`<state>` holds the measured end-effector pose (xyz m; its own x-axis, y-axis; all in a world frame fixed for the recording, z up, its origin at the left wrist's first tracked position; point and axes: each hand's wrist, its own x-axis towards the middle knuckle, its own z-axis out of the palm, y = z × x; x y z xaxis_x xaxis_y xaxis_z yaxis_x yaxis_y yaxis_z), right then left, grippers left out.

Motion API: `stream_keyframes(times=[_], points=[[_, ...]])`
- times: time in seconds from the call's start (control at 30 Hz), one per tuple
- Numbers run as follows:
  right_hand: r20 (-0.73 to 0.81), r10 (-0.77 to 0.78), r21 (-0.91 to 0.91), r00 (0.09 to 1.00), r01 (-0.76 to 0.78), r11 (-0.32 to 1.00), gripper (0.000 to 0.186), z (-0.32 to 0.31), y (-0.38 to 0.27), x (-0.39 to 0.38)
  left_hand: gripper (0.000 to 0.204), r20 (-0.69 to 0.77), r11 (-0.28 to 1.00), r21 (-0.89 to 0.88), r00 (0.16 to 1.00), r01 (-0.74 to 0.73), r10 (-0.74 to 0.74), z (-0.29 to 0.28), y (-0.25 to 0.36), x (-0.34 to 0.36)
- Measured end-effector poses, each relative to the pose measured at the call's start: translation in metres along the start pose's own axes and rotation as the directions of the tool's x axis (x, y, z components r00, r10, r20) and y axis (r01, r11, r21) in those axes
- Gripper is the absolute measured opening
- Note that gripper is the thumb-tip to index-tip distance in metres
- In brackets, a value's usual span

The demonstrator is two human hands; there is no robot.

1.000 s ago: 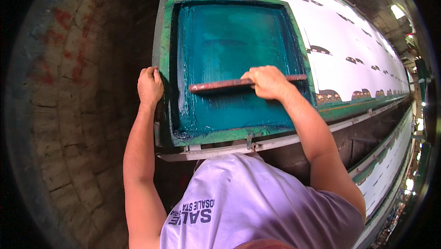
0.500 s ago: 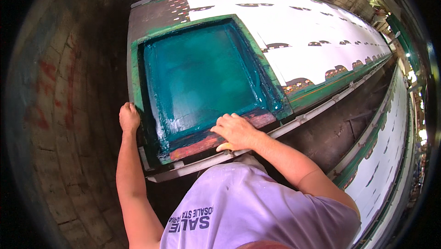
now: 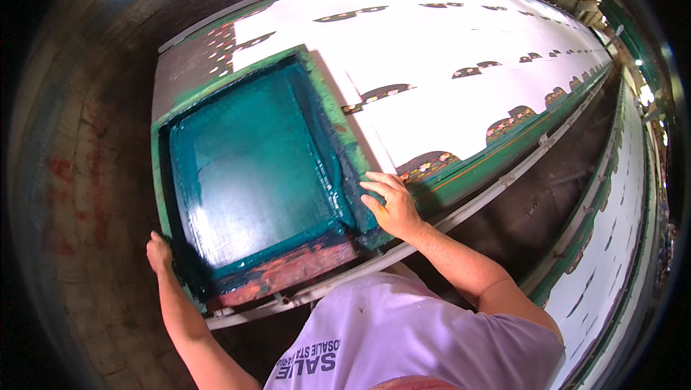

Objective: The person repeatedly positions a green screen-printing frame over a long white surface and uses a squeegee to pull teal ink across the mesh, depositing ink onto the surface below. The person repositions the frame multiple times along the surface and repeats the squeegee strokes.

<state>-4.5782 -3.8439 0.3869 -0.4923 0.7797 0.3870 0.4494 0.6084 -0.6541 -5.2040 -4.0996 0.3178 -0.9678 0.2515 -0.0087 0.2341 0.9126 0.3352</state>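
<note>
A green-framed printing screen (image 3: 162, 174) filled with teal ink (image 3: 245, 167) rests at the left end of a long table (image 3: 181, 73) covered with white sheeting and dark floral patches (image 3: 428, 164). A red-stained squeegee (image 3: 288, 271) lies along the screen's near side. My left hand (image 3: 159, 252) grips the frame's left side, low near its front corner. My right hand (image 3: 389, 205) is at the right side near the front, fingers spread and apart, thumb close to the frame; whether its fingertips touch the frame I cannot tell.
A metal rail (image 3: 468, 210) runs along the table's front edge. A dark gap (image 3: 547, 195) separates it from a second table (image 3: 590, 275) with white sheeting at the right. A stained block wall or floor (image 3: 86, 203) lies at the left.
The squeegee has moved from mid-screen to the near edge; my right hand has let go and moved right to the frame's side. The screen now appears lower left, partly because the view has turned.
</note>
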Motion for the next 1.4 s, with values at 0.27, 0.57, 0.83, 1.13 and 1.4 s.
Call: stream_keyframes(times=[0.27, 0.57, 0.83, 1.13, 1.4], points=[[0.046, 0.295, 0.077, 0.954, -0.298, 0.952, 0.044, 0.009, 0.041, 0.025, 0.095, -0.018, 0.988, -0.154, 0.999, -0.030, 0.028, 0.017, -0.015, 0.025], [-0.012, 0.333, -0.183, 0.943, -0.330, 0.926, 0.066, 0.027, 0.012, 0.044, 0.083, 0.118, 0.770, -0.630, 0.993, 0.097, -0.028, 0.023, -0.025, 0.008], [-0.066, 0.294, -0.101, 0.954, -0.299, 0.949, 0.050, 0.014, -0.010, 0.062, 0.083, 0.179, 0.749, -0.648, 0.983, 0.140, -0.030, 0.014, -0.031, 0.022], [-0.063, 0.301, -0.135, 0.951, -0.307, 0.942, 0.038, -0.068, 0.031, 0.104, 0.082, 0.345, 0.515, -0.804, 0.939, 0.297, -0.003, -0.027, 0.060, -0.036], [-0.170, 0.285, -0.083, 0.943, -0.302, 0.950, 0.036, -0.177, 0.158, 0.116, 0.082, 0.463, 0.350, -0.849, 0.877, 0.397, 0.128, -0.028, 0.209, -0.144]])
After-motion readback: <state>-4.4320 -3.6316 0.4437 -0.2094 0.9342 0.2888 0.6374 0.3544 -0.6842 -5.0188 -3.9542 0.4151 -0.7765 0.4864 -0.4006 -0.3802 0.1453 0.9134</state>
